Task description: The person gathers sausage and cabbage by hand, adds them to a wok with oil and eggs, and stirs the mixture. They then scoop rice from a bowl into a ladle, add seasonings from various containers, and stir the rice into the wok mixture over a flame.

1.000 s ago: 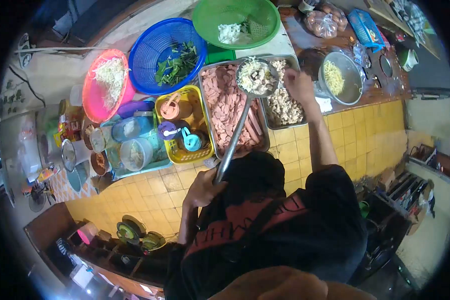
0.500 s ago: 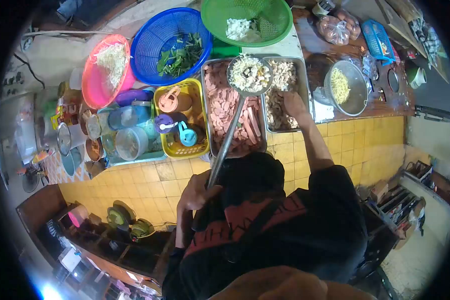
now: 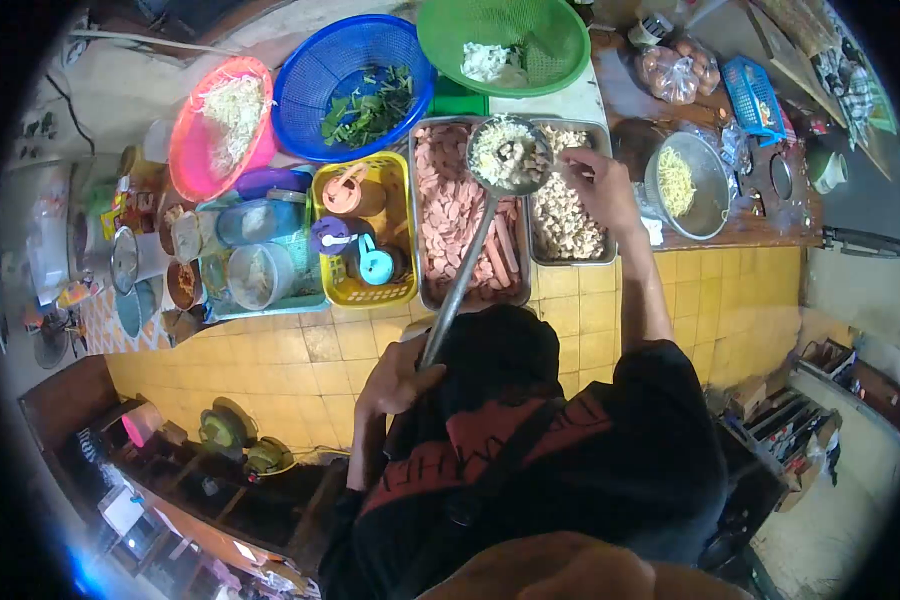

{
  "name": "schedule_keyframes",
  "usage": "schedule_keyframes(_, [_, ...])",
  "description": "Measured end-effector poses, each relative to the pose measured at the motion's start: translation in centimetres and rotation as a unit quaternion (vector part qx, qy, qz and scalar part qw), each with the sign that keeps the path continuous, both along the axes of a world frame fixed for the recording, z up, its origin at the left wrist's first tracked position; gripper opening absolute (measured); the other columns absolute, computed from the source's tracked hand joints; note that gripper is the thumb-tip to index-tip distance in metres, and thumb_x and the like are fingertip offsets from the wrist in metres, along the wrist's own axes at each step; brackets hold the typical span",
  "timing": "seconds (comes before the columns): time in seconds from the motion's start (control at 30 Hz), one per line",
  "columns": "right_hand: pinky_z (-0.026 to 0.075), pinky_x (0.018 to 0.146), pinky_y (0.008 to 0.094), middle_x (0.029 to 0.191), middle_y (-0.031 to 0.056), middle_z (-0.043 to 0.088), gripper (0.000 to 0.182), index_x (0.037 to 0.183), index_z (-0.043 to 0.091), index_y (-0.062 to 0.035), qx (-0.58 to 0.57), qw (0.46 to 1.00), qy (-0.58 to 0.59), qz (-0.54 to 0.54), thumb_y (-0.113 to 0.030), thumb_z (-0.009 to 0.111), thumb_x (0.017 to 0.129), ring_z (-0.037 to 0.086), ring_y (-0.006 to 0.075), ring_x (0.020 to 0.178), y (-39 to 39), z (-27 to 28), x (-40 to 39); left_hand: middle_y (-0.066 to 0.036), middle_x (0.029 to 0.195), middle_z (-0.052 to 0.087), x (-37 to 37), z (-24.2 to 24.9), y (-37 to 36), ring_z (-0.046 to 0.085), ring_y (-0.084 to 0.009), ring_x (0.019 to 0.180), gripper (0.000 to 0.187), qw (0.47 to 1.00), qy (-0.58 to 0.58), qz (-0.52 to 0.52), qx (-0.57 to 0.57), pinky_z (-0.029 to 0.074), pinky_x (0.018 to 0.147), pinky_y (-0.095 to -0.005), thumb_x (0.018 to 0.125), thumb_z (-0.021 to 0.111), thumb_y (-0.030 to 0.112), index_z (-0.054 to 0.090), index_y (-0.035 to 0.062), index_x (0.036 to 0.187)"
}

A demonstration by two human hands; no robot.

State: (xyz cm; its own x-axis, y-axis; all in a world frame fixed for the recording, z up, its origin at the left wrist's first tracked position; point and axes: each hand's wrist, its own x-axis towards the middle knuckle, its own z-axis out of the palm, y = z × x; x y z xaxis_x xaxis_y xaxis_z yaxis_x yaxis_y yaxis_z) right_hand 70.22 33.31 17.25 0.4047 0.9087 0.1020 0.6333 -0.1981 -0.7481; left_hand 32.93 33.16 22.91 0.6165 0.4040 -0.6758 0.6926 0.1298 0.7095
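My left hand (image 3: 400, 378) grips the end of a long metal handle (image 3: 460, 280). The handle ends in a round strainer ladle (image 3: 510, 153), full of pale shredded and chopped food. The ladle hangs over a steel tray of pink sausage slices (image 3: 455, 225). My right hand (image 3: 600, 190) reaches across a second steel tray of pale chopped pieces (image 3: 568, 222). Its fingertips are pinched together at the ladle's right rim, apparently on a few of those pieces.
At the back stand a green basket (image 3: 530, 45), a blue basket of greens (image 3: 355, 85) and a pink basket of shredded cabbage (image 3: 220, 125). A yellow basket of bottles (image 3: 365, 230) and lidded tubs (image 3: 255, 250) sit left. A metal noodle bowl (image 3: 682, 185) and bagged eggs (image 3: 670, 70) are right.
My right hand dipped into the tray of pale pieces half a second ago, then rose back to the ladle's rim. The ladle stayed over the sausage tray.
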Motion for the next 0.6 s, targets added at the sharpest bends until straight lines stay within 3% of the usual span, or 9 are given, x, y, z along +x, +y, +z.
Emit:
schedule_keyframes(0.13, [0.051, 0.066, 0.0325, 0.085, 0.0155, 0.068, 0.019, 0.100, 0.068, -0.0058, 0.004, 0.994, -0.109, 0.005, -0.008, 0.066, 0.081, 0.068, 0.0243, 0.075, 0.4, 0.2, -1.3, -0.017, 0.078, 0.062, -1.7, -1.1, -0.3, 0.060, -0.0258, 0.074, 0.039, 0.997, -0.039, -0.033, 0.051, 0.045, 0.069, -0.0386, 0.077, 0.062, 0.020, 0.057, 0.0018, 0.112])
schedule_keyframes(0.2, [0.052, 0.065, 0.0300, 0.084, 0.0155, 0.068, 0.018, 0.099, 0.067, -0.0043, 0.036, 0.998, -0.031, -0.052, -0.005, 0.065, 0.081, 0.069, 0.0213, 0.077, -0.2, 0.7, -2.1, -0.011, 0.072, 0.057, -2.8, -1.1, -0.8, 0.054, -0.0191, 0.069, 0.033, 0.994, -0.100, 0.000, 0.045, 0.043, 0.063, -0.0352, 0.077, 0.063, 0.023, 0.057, -0.0012, 0.099])
schedule_keyframes(0.33, [0.052, 0.066, 0.0266, 0.081, 0.0094, 0.068, 0.018, 0.101, 0.066, -0.0005, 0.131, 0.981, 0.129, -0.064, -0.001, 0.062, 0.084, 0.067, 0.0142, 0.075, -1.0, -1.1, -3.2, -0.006, 0.069, 0.054, -6.1, -2.7, -1.7, 0.052, -0.0155, 0.066, 0.025, 0.991, -0.128, 0.023, 0.002, 0.042, 0.061, -0.0327, 0.078, 0.064, 0.021, 0.056, 0.0008, 0.090])
schedule_keyframes(0.4, [0.052, 0.065, 0.0268, 0.080, 0.0092, 0.068, 0.017, 0.101, 0.066, -0.0006, 0.139, 0.974, 0.170, -0.055, -0.002, 0.062, 0.084, 0.065, 0.0129, 0.074, -0.7, 0.0, -5.6, -0.003, 0.068, 0.052, -7.7, -3.2, -2.1, 0.050, -0.0121, 0.065, 0.022, 0.989, -0.143, -0.016, 0.039, 0.041, 0.059, -0.0300, 0.077, 0.065, 0.021, 0.055, 0.0033, 0.084])
schedule_keyframes(0.43, [0.053, 0.065, 0.0269, 0.080, 0.0089, 0.067, 0.017, 0.102, 0.065, -0.0007, 0.145, 0.964, 0.215, -0.061, -0.003, 0.062, 0.085, 0.064, 0.0115, 0.074, -0.6, 0.8, -7.0, -0.003, 0.068, 0.052, -8.5, -3.2, -2.5, 0.050, -0.0121, 0.065, 0.022, 0.988, -0.148, -0.004, 0.041, 0.041, 0.059, -0.0300, 0.077, 0.065, 0.021, 0.055, 0.0033, 0.084])
schedule_keyframes(0.47, [0.053, 0.065, 0.0269, 0.080, 0.0089, 0.067, 0.017, 0.102, 0.065, -0.0007, 0.145, 0.965, 0.212, -0.047, -0.003, 0.062, 0.085, 0.064, 0.0115, 0.074, -0.6, 0.1, -7.0, -0.008, 0.069, 0.054, -9.4, -3.1, -2.8, 0.053, -0.0184, 0.067, 0.025, 0.989, -0.145, 0.002, 0.019, 0.042, 0.062, -0.0334, 0.077, 0.064, 0.024, 0.055, 0.0022, 0.086])
schedule_keyframes(0.5, [0.053, 0.066, 0.0303, 0.081, 0.0109, 0.067, 0.018, 0.102, 0.065, -0.0010, 0.118, 0.979, 0.134, -0.092, -0.005, 0.063, 0.085, 0.065, 0.0158, 0.073, -0.9, -1.4, -5.7, -0.013, 0.070, 0.056, -10.4, -3.1, -3.1, 0.056, -0.0246, 0.069, 0.028, 0.990, -0.144, 0.008, 0.000, 0.043, 0.064, -0.0368, 0.077, 0.063, 0.026, 0.056, 0.0011, 0.089])
schedule_keyframes(0.53, [0.054, 0.067, 0.0337, 0.082, 0.0129, 0.067, 0.020, 0.103, 0.065, -0.0012, 0.095, 0.985, 0.055, -0.136, -0.008, 0.064, 0.084, 0.066, 0.0201, 0.073, -0.9, -2.8, -4.4, -0.013, 0.070, 0.056, -11.6, -3.6, -3.8, 0.056, -0.0246, 0.069, 0.028, 0.988, -0.150, 0.022, 0.007, 0.043, 0.064, -0.0368, 0.077, 0.063, 0.026, 0.056, 0.0011, 0.089])
schedule_keyframes(0.6, [0.053, 0.070, 0.0427, 0.085, 0.0182, 0.067, 0.028, 0.109, 0.062, -0.0013, 0.024, 0.972, -0.214, -0.096, -0.014, 0.063, 0.084, 0.065, 0.0347, 0.073, -2.6, -3.8, -3.8, -0.003, 0.068, 0.052, -14.5, -5.2, -5.5, 0.050, -0.0113, 0.063, 0.024, 0.983, -0.177, 0.047, -0.006, 0.041, 0.057, -0.0284, 0.078, 0.064, 0.022, 0.055, 0.0020, 0.088])
